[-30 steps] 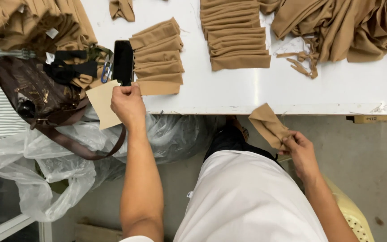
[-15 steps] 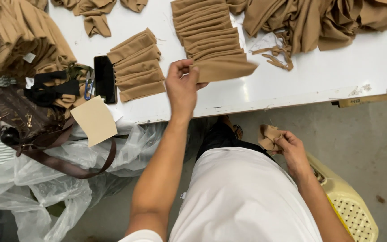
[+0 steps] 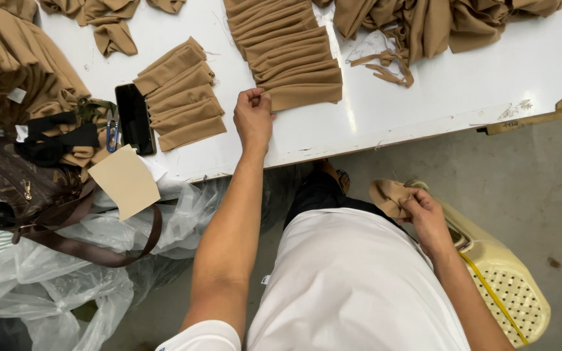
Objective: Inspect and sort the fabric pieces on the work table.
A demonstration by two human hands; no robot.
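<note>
My left hand pinches the near-left corner of the tan folded stack, whose strips run crosswise. My right hand grips a crumpled tan piece below the worktop edge.

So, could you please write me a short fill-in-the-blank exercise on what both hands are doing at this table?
1. The left hand pinches the corner of the nearest folded tan strip on the ____ table.
2. The right hand holds a crumpled tan piece over a pale ____ basket.
3. The black phone lies ____ the smaller stack of strips.

Missing words: white; yellow; beside
</note>
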